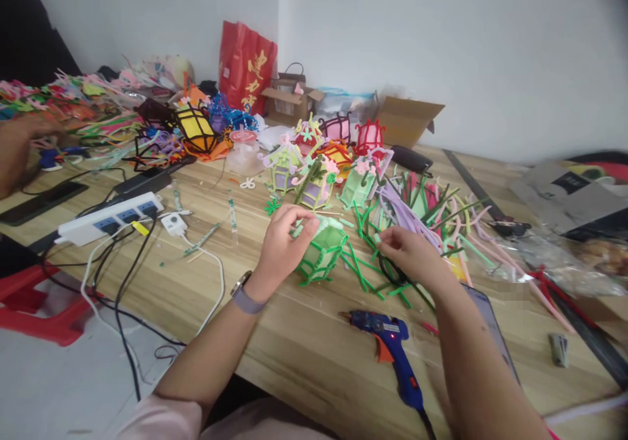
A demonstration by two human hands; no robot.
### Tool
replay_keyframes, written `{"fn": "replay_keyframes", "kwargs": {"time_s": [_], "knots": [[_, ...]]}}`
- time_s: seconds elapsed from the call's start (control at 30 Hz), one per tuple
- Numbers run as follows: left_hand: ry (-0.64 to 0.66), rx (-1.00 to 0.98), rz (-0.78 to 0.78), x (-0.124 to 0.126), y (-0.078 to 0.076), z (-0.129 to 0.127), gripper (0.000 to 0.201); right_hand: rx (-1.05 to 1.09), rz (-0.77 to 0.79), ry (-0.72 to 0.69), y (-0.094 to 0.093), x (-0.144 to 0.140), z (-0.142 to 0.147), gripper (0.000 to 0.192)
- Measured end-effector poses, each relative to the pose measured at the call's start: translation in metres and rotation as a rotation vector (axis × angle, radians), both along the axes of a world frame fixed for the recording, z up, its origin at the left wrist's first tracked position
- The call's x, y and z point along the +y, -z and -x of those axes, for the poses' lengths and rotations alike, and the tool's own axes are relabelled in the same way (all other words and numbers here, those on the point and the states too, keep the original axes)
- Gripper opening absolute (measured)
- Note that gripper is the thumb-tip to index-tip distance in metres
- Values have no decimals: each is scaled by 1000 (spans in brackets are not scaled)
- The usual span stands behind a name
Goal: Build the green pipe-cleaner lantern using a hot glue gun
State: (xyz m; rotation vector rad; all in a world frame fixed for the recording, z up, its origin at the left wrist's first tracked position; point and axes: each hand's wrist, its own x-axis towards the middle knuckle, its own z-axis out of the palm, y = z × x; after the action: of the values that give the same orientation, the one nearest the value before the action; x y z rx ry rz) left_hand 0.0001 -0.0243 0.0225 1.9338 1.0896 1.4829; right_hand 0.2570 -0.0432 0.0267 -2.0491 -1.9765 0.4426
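My left hand (pixel 283 242) grips a small green lantern (pixel 324 249) built of pale green panels and green pipe cleaners, which rests on the wooden table (pixel 275 335). My right hand (pixel 411 254) is a little to its right, fingers pinched over a loose heap of green pipe cleaners (pixel 366 267); whether it holds one I cannot tell for sure. A watch with a grey strap sits on my left wrist. A blue hot glue gun (pixel 392 348) lies on the table in front of my hands.
Finished pastel lanterns (pixel 314 172) stand behind my hands. Purple, pink and green pipe cleaners (pixel 432 214) pile at the right. A white power strip (pixel 110 218) with cables lies at the left. Another person's hand (pixel 17 152) is at the far left. Cardboard boxes (pixel 407 119) and a red bag (pixel 245 67) stand by the wall.
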Motion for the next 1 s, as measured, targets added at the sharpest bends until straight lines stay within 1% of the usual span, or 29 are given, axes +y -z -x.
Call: {"fn": "replay_keyframes", "kwargs": {"time_s": [0.03,0.07,0.1,0.13,0.17,0.2,0.23,0.27,0.37,0.47,0.53,0.6,0.7,0.83,0.93,0.97,1.0], "knots": [[40,1,1,0,0,1,26,193,-59,0,-5,-3,1,22],[101,17,3,1,1,1,37,398,-108,-9,-10,-6,3,27],[171,47,0,2,2,1,53,580,-143,-21,-15,-9,8,31],[238,85,-7,3,4,1,69,719,-159,-37,-18,-12,14,32],[291,125,-20,4,6,0,82,797,-155,-59,-21,-14,20,30],[324,160,-35,5,7,-1,90,842,-146,-84,-24,-16,27,28],[339,186,-48,5,9,-2,94,862,-134,-116,-26,-16,34,25],[340,204,-57,6,11,-3,93,868,-133,-147,-28,-17,41,23],[327,225,-65,6,13,-6,79,864,-170,-208,-32,-15,54,23],[326,222,-89,7,14,-7,70,926,-174,-234,-34,-13,61,24],[324,212,-98,7,15,-7,69,967,-164,-245,-34,-12,63,18],[320,206,-98,8,16,-6,69,970,-171,-236,-34,-12,64,17],[318,203,-103,8,16,-7,69,924,-191,-235,-35,-12,65,19],[321,201,-95,8,16,-7,67,845,-240,-290,-34,-12,65,18],[318,192,-85,8,17,-8,67,794,-304,-288,-31,-13,65,32],[311,187,-73,8,17,-8,68,772,-321,-274,-30,-14,66,34],[303,179,-52,7,18,-8,70,746,-330,-262,-30,-14,66,33]]}}
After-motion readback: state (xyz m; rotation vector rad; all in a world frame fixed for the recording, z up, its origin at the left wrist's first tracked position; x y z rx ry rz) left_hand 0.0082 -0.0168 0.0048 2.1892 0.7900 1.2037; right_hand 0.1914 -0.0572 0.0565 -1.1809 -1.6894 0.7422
